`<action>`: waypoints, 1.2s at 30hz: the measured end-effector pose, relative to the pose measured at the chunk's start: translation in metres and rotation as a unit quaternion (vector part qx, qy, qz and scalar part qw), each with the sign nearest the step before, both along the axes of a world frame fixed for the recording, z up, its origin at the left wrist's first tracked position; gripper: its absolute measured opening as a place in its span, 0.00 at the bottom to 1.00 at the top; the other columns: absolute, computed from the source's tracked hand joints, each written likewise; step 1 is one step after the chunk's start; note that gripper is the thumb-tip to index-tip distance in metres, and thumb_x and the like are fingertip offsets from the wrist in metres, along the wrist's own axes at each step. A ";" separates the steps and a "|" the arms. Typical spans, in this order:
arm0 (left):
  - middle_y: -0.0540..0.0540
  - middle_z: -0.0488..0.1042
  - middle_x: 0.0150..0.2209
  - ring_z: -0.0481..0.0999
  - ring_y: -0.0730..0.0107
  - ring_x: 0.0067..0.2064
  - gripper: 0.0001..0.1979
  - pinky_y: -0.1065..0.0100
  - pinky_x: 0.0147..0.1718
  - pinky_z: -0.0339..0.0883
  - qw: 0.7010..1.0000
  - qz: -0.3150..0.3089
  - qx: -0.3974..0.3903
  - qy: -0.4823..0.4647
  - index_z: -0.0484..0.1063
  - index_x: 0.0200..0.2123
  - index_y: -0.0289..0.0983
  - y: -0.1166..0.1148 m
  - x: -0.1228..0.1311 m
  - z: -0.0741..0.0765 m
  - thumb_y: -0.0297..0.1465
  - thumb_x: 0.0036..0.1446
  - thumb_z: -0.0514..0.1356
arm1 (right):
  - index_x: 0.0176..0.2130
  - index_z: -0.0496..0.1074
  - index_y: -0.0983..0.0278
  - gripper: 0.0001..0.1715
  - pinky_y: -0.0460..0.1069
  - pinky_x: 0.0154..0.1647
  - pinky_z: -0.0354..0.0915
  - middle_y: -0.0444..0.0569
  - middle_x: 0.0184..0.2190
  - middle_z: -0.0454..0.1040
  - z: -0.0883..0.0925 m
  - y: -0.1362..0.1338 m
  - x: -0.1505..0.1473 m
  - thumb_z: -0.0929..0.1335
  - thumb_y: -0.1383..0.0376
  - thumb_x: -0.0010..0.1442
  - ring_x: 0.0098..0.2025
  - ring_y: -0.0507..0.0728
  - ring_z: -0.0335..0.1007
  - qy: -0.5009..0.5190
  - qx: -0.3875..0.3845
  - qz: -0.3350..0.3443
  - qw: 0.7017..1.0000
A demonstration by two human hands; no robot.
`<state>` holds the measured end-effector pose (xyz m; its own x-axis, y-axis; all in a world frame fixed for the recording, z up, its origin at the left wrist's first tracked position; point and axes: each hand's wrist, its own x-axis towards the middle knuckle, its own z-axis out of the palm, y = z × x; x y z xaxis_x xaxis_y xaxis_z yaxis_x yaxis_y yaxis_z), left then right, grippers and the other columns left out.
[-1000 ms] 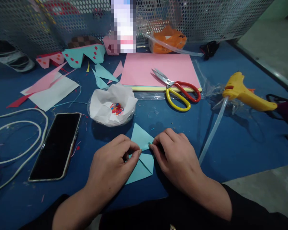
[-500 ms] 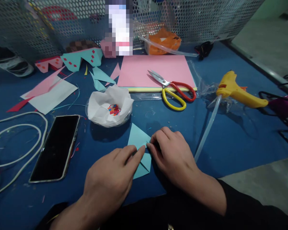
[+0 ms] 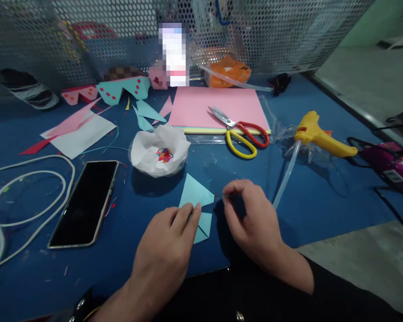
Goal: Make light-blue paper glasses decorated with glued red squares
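Note:
A folded light blue paper [image 3: 196, 192] lies on the blue table, with a notch at its right side and a slit in its lower part. My left hand [image 3: 169, 241] rests on its left part, fingers pressed together on the paper and covering some of it. To the right, just off the paper, my right hand [image 3: 253, 219] is closed in a pinch of thumb and forefinger; whatever is between the tips is too small to make out. Beyond my hands stands a bowl [image 3: 141, 156] lined with white paper, holding small red and blue paper bits [image 3: 164, 155].
Scissors [image 3: 233, 124] lie on stacked pink sheets [image 3: 195, 105]. A yellow glue gun [image 3: 317, 134] with a glue stick is at right. A phone [image 3: 85, 203] and white cable [image 3: 70, 167] are at left. Paper cutouts [image 3: 124, 89] stand before a mesh rack [image 3: 134, 27].
My right hand has moved right, away from the paper's edge, still pinched. My left hand stays on the paper. The camera view has shifted slightly.

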<state>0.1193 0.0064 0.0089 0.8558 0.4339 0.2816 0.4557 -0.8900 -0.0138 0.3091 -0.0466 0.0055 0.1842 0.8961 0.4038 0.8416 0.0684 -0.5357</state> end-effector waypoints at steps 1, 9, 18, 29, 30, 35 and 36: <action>0.32 0.77 0.45 0.72 0.54 0.36 0.21 0.57 0.30 0.70 1.000 0.001 -0.002 -0.001 0.70 0.55 0.22 0.000 0.000 -0.001 0.17 0.60 0.50 | 0.46 0.68 0.65 0.10 0.54 0.43 0.67 0.52 0.38 0.78 0.002 -0.004 0.001 0.61 0.71 0.66 0.40 0.57 0.74 -0.013 0.011 0.025 1.000; 0.31 0.77 0.45 0.72 0.52 0.37 0.21 0.54 0.33 0.72 1.000 -0.001 -0.013 -0.023 0.70 0.54 0.20 -0.003 -0.002 -0.005 0.18 0.59 0.51 | 0.63 0.62 0.80 0.33 0.63 0.66 0.58 0.60 0.62 0.70 -0.001 -0.017 -0.001 0.60 0.57 0.71 0.68 0.68 0.57 -0.193 -0.041 0.237 0.951; 0.30 0.78 0.44 0.74 0.51 0.39 0.19 0.54 0.33 0.73 1.000 0.008 0.015 -0.020 0.72 0.52 0.20 -0.004 -0.002 -0.004 0.17 0.60 0.50 | 0.62 0.64 0.80 0.34 0.67 0.66 0.59 0.63 0.61 0.71 -0.004 -0.022 -0.002 0.61 0.55 0.70 0.66 0.69 0.61 -0.219 -0.031 0.196 0.955; 0.31 0.79 0.41 0.76 0.52 0.37 0.19 0.55 0.32 0.74 0.999 0.004 0.037 -0.002 0.73 0.51 0.18 -0.007 -0.001 -0.004 0.17 0.58 0.52 | 0.59 0.67 0.81 0.30 0.68 0.65 0.57 0.63 0.56 0.75 -0.008 -0.023 -0.005 0.60 0.59 0.70 0.60 0.71 0.67 -0.238 0.005 0.176 0.955; 0.32 0.79 0.41 0.75 0.52 0.37 0.19 0.55 0.32 0.74 0.999 0.005 0.035 -0.006 0.73 0.51 0.19 -0.007 -0.001 -0.003 0.17 0.58 0.53 | 0.58 0.67 0.82 0.30 0.68 0.65 0.57 0.63 0.55 0.76 -0.008 -0.023 -0.005 0.60 0.59 0.70 0.60 0.70 0.68 -0.237 0.007 0.172 0.956; 0.38 0.80 0.44 0.76 0.56 0.41 0.17 0.57 0.40 0.74 0.996 0.054 -0.007 -0.072 0.76 0.49 0.30 -0.004 -0.003 -0.001 0.19 0.60 0.54 | 0.59 0.66 0.80 0.28 0.68 0.66 0.57 0.62 0.55 0.76 -0.006 -0.023 -0.005 0.61 0.61 0.69 0.60 0.69 0.68 -0.209 -0.011 0.179 0.961; 0.39 0.80 0.44 0.77 0.58 0.42 0.16 0.59 0.41 0.74 0.993 0.072 -0.020 -0.089 0.76 0.49 0.32 -0.005 -0.003 -0.001 0.20 0.61 0.54 | 0.59 0.66 0.78 0.27 0.67 0.67 0.56 0.61 0.56 0.76 -0.005 -0.023 -0.004 0.61 0.62 0.69 0.61 0.69 0.67 -0.197 -0.016 0.177 0.964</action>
<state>0.1161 0.0019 0.0078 0.7220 0.5629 0.4023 0.5710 -0.8131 0.1129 0.3051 -0.0691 0.0001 -0.2982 0.8877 0.3509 0.9071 0.3779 -0.1851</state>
